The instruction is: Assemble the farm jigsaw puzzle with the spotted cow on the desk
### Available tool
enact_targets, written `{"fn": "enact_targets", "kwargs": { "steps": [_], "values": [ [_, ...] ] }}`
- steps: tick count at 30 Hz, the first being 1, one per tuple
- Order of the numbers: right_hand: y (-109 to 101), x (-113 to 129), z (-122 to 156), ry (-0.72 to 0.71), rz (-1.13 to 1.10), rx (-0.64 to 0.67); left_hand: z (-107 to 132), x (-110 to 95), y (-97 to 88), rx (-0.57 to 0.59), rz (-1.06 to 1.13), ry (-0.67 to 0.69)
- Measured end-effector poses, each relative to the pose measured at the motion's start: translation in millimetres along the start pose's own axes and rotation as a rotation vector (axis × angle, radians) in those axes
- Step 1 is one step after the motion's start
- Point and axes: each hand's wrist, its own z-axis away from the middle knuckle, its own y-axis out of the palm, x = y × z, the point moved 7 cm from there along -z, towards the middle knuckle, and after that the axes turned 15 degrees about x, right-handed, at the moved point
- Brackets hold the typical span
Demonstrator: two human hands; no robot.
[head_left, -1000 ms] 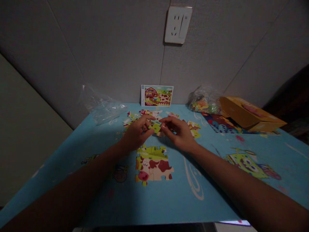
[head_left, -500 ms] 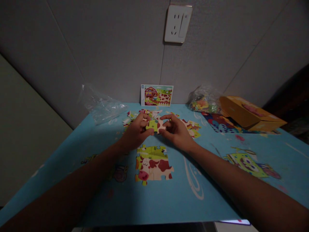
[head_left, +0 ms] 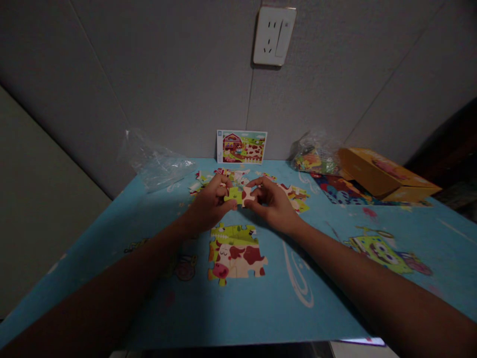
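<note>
Between finger and thumb, my left hand [head_left: 209,203] pinches a green puzzle piece [head_left: 234,195]. My right hand [head_left: 273,203] grips a white puzzle piece with brown patches [head_left: 247,197]. The two pieces are side by side above the table, edges meeting or nearly so; I cannot tell if they interlock. Nearer to me lies a joined puzzle section with a cow [head_left: 237,254], flat on the blue cloth. Loose pieces [head_left: 296,195] are spread behind and beside both hands, some partly hidden by them.
A farm picture card [head_left: 242,147] leans on the wall at the back. A clear plastic bag [head_left: 158,166] lies at back left. At back right are a bag of pieces [head_left: 313,156] and an orange box [head_left: 387,174] on a dark printed sheet [head_left: 331,191]. The blue tablecloth [head_left: 261,318] has cartoon prints.
Both hands stay almost in place, still holding the two pieces. The pieces have shifted only very slightly; the view has moved a little.
</note>
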Motion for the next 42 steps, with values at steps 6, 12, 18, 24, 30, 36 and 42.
{"fn": "enact_targets", "kwargs": {
  "steps": [6, 12, 18, 24, 30, 36, 42],
  "values": [
    [2.5, -0.8, -0.2, 0.080, -0.155, 0.099, 3.8, -4.7, -0.3, 0.063, -0.106, 0.016],
    [28.0, 2.8, 15.9, 0.343, -0.168, 0.573, 7.6, -20.1, 6.7, 0.263, -0.250, 0.121],
    [51.3, 8.8, 47.6, 0.569, -0.121, 1.039, 16.4, -28.5, 33.4, 0.567, -0.373, 0.233],
    [59.6, 5.4, 62.3, 0.701, -0.105, 1.209, 28.0, -34.8, 54.5, 0.701, -0.469, 0.193],
    [66.0, 6.0, 68.3, 0.722, -0.197, 1.269, 32.9, -37.4, 60.5, 0.737, -0.547, 0.146],
    [61.0, 4.3, 70.2, 0.719, -0.232, 1.322, 33.7, -36.3, 60.0, 0.721, -0.550, 0.164],
    [58.1, 3.0, 66.7, 0.711, -0.243, 1.265, 26.9, -27.9, 50.4, 0.678, -0.528, 0.129]
  ]
}}
